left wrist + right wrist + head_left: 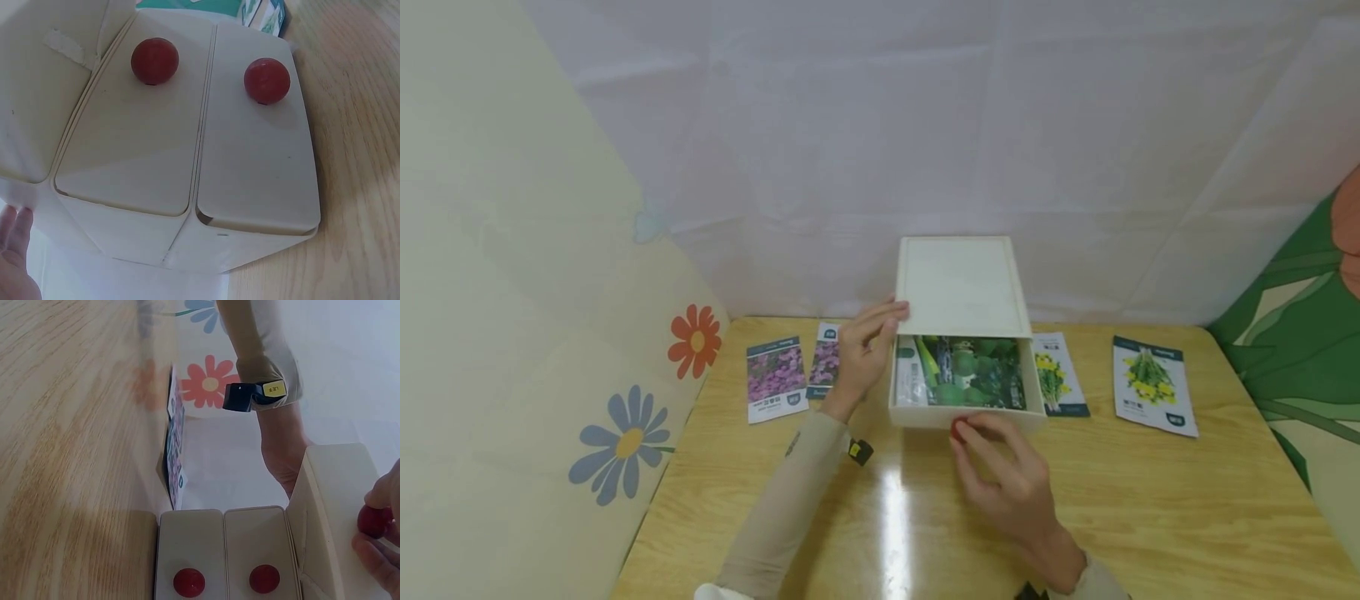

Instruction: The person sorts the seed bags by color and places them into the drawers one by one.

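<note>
A small white drawer cabinet (961,287) stands toward the back of the wooden table, its top drawer (917,417) pulled out. Green picture packets (977,371) lie inside that drawer. My right hand (1011,479) pinches the round red drawer knob (372,522) between thumb and fingers. On the cabinet's left side, my left hand (867,350) rests with its fingers extended against the wall near the top edge. The left wrist view shows two lower drawers (256,162) pushed in, each with a red knob (267,81).
Two purple-flower packets (775,379) lie left of the cabinet, one partly behind my left hand. To the right are two yellow-flower packets (1153,386), the nearer one beside the drawer. A white cloth (850,150) hangs behind the table (1150,517), and flower-printed panels flank it.
</note>
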Demonstrator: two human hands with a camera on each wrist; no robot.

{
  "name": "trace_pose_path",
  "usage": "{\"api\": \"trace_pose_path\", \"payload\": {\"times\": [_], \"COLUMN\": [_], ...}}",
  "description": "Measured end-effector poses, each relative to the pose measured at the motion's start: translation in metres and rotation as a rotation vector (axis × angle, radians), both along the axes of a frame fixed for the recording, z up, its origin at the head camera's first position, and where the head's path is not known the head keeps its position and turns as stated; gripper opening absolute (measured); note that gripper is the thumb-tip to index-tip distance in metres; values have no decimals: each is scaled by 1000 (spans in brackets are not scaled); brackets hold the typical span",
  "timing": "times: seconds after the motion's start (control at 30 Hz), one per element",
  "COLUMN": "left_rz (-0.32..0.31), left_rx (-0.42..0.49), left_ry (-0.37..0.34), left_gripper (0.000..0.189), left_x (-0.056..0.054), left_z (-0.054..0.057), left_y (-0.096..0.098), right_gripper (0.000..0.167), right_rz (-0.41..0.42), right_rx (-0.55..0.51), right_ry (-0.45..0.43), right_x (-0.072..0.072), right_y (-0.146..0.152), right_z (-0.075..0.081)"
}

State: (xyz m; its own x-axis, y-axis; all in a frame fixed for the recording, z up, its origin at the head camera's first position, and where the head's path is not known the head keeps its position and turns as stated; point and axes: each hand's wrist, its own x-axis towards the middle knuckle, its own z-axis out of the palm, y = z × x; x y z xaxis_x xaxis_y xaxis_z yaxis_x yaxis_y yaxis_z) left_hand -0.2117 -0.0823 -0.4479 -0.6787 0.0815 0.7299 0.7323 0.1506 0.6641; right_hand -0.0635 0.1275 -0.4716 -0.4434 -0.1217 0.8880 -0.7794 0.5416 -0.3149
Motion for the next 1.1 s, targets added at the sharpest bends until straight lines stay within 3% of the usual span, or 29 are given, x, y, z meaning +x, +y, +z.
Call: {"api": "trace_pose_path", "payload": {"times": [0.1, 0.3, 0.63, 1.1], "left_rz": [-2, -5, 1, -29], "left_rx": [2, 2, 0, 13], "left_ry": [-9, -5, 17, 41], "left_gripper": [17, 17, 18, 18], "left_x": [6, 6, -13, -16], "left_z": [9, 10, -21, -24], "left_y": [1, 0, -4, -5], "right_gripper": [29, 28, 23, 28], "right_rz": [5, 3, 18, -11], "right_rx": [-9, -11, -12, -1], "right_ry": [21, 32, 9, -40], "right_x": [-2, -6, -10, -13], "right_y": [-1, -1, -1, 0], "right_z": [0, -1, -2, -3]}}
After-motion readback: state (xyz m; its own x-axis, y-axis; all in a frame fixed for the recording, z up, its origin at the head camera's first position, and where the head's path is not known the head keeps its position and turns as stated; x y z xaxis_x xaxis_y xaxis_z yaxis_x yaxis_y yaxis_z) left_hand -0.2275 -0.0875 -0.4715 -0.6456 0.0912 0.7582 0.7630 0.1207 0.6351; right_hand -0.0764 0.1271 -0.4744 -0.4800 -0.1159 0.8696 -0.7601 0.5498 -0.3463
